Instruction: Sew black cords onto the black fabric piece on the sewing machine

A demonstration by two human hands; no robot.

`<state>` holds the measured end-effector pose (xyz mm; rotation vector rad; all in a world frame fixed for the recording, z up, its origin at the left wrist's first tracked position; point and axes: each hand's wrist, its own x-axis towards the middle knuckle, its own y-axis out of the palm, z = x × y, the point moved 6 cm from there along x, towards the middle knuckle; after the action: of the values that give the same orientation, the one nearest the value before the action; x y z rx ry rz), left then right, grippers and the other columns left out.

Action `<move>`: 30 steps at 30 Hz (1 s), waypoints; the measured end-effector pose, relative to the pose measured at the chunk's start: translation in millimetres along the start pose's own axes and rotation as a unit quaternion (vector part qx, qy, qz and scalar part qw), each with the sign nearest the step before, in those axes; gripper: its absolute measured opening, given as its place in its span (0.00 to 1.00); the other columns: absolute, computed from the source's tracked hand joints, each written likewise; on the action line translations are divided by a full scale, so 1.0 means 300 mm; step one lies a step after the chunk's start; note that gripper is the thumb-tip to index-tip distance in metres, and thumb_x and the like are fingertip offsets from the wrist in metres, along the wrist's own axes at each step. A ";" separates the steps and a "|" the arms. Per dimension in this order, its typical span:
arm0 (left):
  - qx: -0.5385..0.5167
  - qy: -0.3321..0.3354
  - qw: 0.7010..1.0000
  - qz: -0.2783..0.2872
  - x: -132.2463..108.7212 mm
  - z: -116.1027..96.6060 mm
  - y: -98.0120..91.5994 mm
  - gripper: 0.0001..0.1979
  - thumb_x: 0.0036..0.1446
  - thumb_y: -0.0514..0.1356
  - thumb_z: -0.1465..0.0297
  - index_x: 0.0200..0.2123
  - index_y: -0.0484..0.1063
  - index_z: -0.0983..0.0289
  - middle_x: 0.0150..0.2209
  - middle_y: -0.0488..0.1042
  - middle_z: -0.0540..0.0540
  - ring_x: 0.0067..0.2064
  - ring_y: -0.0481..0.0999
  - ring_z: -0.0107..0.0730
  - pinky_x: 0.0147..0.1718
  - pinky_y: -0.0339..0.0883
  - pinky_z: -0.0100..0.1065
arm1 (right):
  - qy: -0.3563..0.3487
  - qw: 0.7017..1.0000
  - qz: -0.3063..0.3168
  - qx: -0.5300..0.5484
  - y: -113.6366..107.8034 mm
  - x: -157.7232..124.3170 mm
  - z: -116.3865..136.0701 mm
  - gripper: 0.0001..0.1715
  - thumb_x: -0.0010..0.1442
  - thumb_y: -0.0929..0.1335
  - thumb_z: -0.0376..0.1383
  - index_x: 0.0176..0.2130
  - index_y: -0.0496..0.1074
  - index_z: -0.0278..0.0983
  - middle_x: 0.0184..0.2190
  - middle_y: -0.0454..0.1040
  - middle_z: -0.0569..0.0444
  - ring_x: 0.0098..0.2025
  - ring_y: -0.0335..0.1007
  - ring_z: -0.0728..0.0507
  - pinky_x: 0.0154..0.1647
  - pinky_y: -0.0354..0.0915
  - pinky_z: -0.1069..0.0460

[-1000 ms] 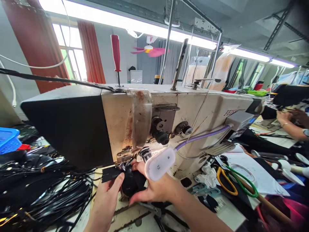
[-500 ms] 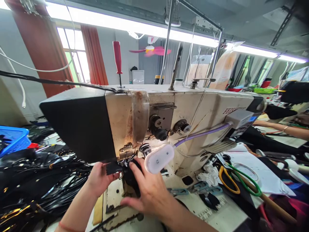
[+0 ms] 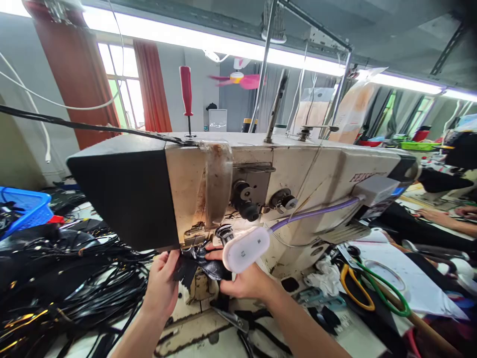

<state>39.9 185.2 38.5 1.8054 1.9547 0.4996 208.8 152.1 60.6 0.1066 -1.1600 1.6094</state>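
Black material [image 3: 216, 270] lies bunched beneath the head of the sewing machine [image 3: 335, 171], between your two hands. Your right hand [image 3: 244, 283] has its fingers on top of the material and its thumb set apart at the lower right edge; how firmly they grip, you cannot tell. Your left hand [image 3: 163, 278] pinches the left edge between thumb and fingers. Dark-handled shears [image 3: 240, 324] lie nearer you on the surface [image 3: 216, 349]. A white lamp [image 3: 246, 251] partly hides your right fingers.
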 end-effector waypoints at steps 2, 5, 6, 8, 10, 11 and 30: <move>-0.007 0.002 1.000 -0.004 0.005 0.004 -0.002 0.22 0.27 0.76 0.60 0.25 0.76 0.67 0.22 0.74 0.48 0.25 0.70 0.24 0.26 0.64 0.25 | -0.023 0.999 -0.011 -0.034 -0.004 -0.004 0.018 0.25 0.46 0.66 0.31 0.45 0.75 0.37 0.52 0.74 0.47 0.52 0.72 0.40 0.57 0.63 0.47; -0.014 -0.003 1.000 -0.007 0.010 0.010 -0.004 0.22 0.28 0.76 0.59 0.24 0.76 0.67 0.21 0.74 0.49 0.23 0.69 0.23 0.24 0.63 0.24 | -0.021 0.995 -0.025 -0.089 -0.006 -0.015 0.031 0.25 0.48 0.65 0.30 0.48 0.75 0.38 0.53 0.74 0.46 0.52 0.71 0.39 0.57 0.63 0.44; -0.016 -0.005 1.000 -0.007 0.011 0.012 -0.003 0.22 0.28 0.76 0.59 0.23 0.76 0.67 0.22 0.74 0.49 0.23 0.69 0.23 0.23 0.63 0.24 | -0.015 0.994 -0.023 -0.102 -0.004 -0.018 0.032 0.26 0.49 0.65 0.30 0.48 0.74 0.38 0.53 0.74 0.46 0.53 0.71 0.38 0.58 0.63 0.43; -0.019 -0.010 1.000 -0.008 0.011 0.015 0.001 0.21 0.28 0.76 0.61 0.23 0.75 0.67 0.22 0.75 0.50 0.23 0.70 0.23 0.23 0.64 0.25 | 0.001 0.994 -0.008 -0.113 0.000 -0.024 0.030 0.27 0.49 0.66 0.30 0.50 0.74 0.38 0.53 0.73 0.45 0.53 0.71 0.37 0.58 0.63 0.43; -0.023 -0.011 1.000 -0.013 0.012 0.016 0.005 0.21 0.27 0.76 0.61 0.23 0.75 0.67 0.23 0.76 0.50 0.23 0.71 0.24 0.23 0.64 0.25 | 0.025 0.994 0.011 -0.107 0.002 -0.023 0.024 0.28 0.48 0.66 0.30 0.50 0.74 0.37 0.53 0.73 0.46 0.54 0.70 0.37 0.58 0.63 0.43; -0.026 -0.009 0.999 -0.017 0.012 0.016 0.006 0.22 0.26 0.76 0.60 0.23 0.75 0.67 0.22 0.76 0.50 0.23 0.71 0.24 0.23 0.64 0.25 | 0.041 0.994 0.021 -0.100 0.002 -0.020 0.019 0.29 0.48 0.66 0.29 0.51 0.74 0.37 0.53 0.73 0.46 0.54 0.70 0.37 0.58 0.63 0.44; -0.068 -0.022 0.990 -0.118 -0.052 0.100 -0.065 0.21 0.32 0.75 0.59 0.24 0.72 0.64 0.22 0.75 0.48 0.23 0.72 0.27 0.25 0.68 0.29 | 0.044 0.992 0.063 -0.101 0.022 0.030 -0.067 0.28 0.56 0.61 0.26 0.55 0.72 0.37 0.52 0.76 0.47 0.54 0.72 0.40 0.58 0.65 0.43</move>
<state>40.6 167.1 3.9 1.4657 2.0186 0.4980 209.5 173.0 51.6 -0.1720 -1.2746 1.5798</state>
